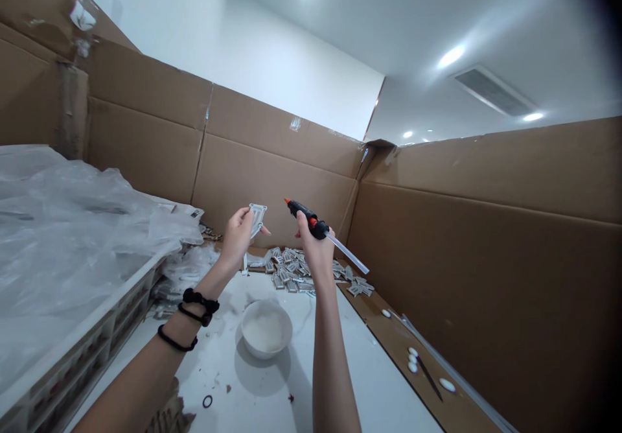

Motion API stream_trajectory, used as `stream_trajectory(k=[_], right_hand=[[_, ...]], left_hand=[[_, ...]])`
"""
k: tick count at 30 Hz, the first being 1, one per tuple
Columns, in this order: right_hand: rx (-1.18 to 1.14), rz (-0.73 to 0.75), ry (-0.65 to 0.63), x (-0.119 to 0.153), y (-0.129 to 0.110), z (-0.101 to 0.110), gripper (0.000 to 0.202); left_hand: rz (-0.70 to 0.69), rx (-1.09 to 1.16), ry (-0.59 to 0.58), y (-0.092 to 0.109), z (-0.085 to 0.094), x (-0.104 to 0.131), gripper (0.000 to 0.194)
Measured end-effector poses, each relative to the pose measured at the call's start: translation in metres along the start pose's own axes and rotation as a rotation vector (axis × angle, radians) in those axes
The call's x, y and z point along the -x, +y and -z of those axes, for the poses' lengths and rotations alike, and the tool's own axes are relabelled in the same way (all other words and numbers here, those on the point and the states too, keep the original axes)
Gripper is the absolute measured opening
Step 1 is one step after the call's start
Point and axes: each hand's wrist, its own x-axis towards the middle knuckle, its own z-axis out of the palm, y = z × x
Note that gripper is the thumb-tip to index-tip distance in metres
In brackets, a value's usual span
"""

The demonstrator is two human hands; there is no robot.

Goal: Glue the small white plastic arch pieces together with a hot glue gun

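Between the fingers of my left hand [236, 235] is a small pale frame-like piece [258, 216], held upright above the table. My right hand [313, 242] is wrapped round a black glue gun [307, 218] with an orange tip, which points up and left toward the piece without touching it. A translucent glue stick [347, 253] sticks out of the gun's back end. Below and between my arms stands a white bowl [267, 329] with whitish contents I cannot make out. Behind my hands lies a heap of similar small pieces [291, 269].
Cardboard walls [272, 161] enclose the white table [218, 381] at the back and right. Clear plastic bags [87, 225] fill a plastic crate [121, 326] on the left. White oval pieces [447, 385] and a dark thin tool [430, 374] lie along the right. A black ring [207, 401] lies in front.
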Motion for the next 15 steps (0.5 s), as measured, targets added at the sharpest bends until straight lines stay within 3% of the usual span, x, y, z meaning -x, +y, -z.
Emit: stream_trajectory(k=[12,15], right_hand=[[-0.048,-0.094,0.012,-0.010,0.023,-0.004,0.047],[-0.082,-0.105,0.014,-0.010,0.024,-0.004,0.047]], left_hand=[[0.026,0.022,-0.083,-0.003,-0.002,-0.002,0.013],[0.084,0.002,-0.111,-0.003,-0.002,-0.002,0.012]])
